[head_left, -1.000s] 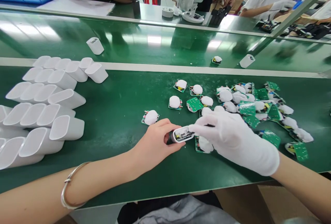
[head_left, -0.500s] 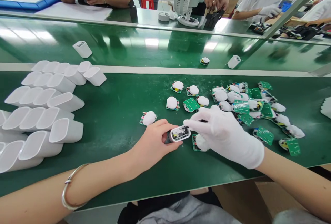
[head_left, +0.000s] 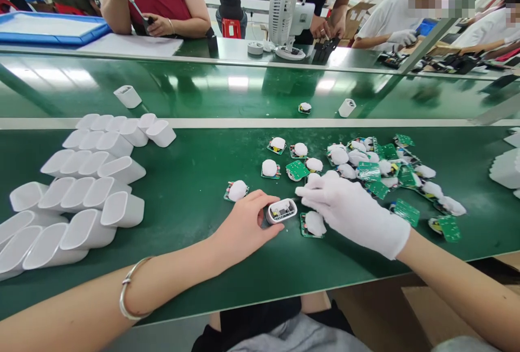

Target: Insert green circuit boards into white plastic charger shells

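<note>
A round, shiny metal bangle (head_left: 124, 297) sits behind the bare left hand (head_left: 244, 227), which grips a small oval case (head_left: 291, 211) above the smooth green table (head_left: 195, 170), its glossy white end open on packed parts (head_left: 279, 211). Just beside it, apart, the right hand (head_left: 351, 214), in soft white cloth, bunches its fingertips; whether they pinch anything, I cannot tell. Rows of satiny plastic cups (head_left: 128, 208) sit left; flat circuit boards (head_left: 369, 171) with domed white lumps (head_left: 346, 171) lie right. Farther stands a ribbed fan (head_left: 280, 8).
</note>
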Available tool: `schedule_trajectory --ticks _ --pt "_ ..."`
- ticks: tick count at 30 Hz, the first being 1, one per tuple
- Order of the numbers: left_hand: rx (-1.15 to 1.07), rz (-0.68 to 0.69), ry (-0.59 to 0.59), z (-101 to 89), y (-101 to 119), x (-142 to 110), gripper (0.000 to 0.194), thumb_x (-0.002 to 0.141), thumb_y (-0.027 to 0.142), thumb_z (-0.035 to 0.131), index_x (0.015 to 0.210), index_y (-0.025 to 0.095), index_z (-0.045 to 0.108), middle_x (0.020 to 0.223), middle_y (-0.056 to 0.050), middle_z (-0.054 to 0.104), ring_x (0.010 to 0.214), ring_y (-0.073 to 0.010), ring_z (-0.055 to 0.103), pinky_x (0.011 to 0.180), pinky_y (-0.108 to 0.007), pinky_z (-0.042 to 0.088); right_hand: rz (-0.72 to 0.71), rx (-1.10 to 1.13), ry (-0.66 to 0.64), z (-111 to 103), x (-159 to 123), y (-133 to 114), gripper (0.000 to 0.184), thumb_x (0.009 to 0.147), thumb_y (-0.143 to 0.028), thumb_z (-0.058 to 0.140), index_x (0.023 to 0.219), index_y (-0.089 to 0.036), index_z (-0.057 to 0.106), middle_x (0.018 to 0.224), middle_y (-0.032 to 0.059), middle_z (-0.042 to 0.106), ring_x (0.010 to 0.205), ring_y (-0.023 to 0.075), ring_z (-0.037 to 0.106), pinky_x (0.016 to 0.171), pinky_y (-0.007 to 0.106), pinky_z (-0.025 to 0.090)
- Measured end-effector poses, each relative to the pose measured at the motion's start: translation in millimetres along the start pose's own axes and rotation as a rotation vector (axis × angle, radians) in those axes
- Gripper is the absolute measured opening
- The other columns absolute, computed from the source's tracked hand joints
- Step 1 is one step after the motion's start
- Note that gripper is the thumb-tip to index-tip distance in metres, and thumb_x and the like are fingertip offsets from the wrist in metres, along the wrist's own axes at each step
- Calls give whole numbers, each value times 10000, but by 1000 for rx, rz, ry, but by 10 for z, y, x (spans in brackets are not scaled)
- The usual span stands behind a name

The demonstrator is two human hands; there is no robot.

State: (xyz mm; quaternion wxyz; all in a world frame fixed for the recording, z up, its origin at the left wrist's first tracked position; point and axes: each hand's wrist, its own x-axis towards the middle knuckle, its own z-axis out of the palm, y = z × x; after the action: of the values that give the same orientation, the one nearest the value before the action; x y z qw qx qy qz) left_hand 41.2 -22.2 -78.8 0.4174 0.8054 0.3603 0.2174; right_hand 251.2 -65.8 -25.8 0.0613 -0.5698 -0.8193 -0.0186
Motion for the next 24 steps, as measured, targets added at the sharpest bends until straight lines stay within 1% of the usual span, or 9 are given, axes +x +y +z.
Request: schedule_trajectory --ticks 3,6,8,12,16,18,20,22,24 --pt "-32 88 17 -16 -6 -60 623 677 98 550 1284 182 438 1065 -59 517 599 -83 430 560 -249 409 -135 50 -26 -4 17 -101 288 926 -310 487 1162 -206 615 957 76 657 788 186 544 671 305 389" --pt "-91 197 105 -65 -33 -107 719 646 54 420 1340 218 333 1146 -77 465 637 -93 432 532 -240 379 -264 346 -87 87 76 -179 286 959 -294 416 1144 -235 626 1053 70 627 796 144 553 683 282 419" --pt "-77 245 255 -114 -53 -105 665 649 49 380 1292 220 373 1150 -75 466 673 -108 435 574 -255 392 -160 631 -122 157 134 -174 302 960 -298 395 1093 -225 655 986 50 630 747 128 552 648 263 437" --pt "7 220 541 -210 -78 -37 564 674 75 371 1223 192 422 1200 -86 480 808 -158 462 722 -317 430 305 1249 -129 158 238 -59 378 928 -429 414 968 -137 651 833 55 606 691 139 536 634 288 478" --pt "92 110 593 -249 -96 26 489 743 133 376 1225 181 435 1222 -90 480 935 -199 470 828 -363 433 350 1599 -163 71 252 46 262 894 -377 485 724 -180 517 752 12 514 683 117 482 655 272 468" --pt "148 56 578 -268 -96 49 480 770 159 385 1247 181 430 1249 -96 457 1007 -216 467 862 -376 438 360 1691 -158 61 235 69 260 874 -354 522 680 -194 454 740 -6 486 679 105 467 650 250 459" --pt "268 3 550 -321 -83 72 497 781 191 416 1278 172 418 1305 -116 405 1089 -249 448 912 -412 429 412 1699 -139 67 236 101 244 871 -374 524 712 -194 481 768 -2 516 709 107 500 673 249 471" --pt "499 -48 526 -422 -69 97 532 784 226 454 1309 153 412 1379 -149 332 1178 -317 396 975 -495 375 474 1621 -106 70 286 175 236 860 -415 530 819 -186 565 838 24 585 773 130 555 711 275 493" --pt "769 -102 530 -562 -82 120 545 794 246 467 1324 124 426 1428 -179 288 1242 -391 328 1006 -575 300 531 1428 -14 56 404 316 309 824 -444 570 957 -171 630 905 54 646 819 167 600 730 302 509"
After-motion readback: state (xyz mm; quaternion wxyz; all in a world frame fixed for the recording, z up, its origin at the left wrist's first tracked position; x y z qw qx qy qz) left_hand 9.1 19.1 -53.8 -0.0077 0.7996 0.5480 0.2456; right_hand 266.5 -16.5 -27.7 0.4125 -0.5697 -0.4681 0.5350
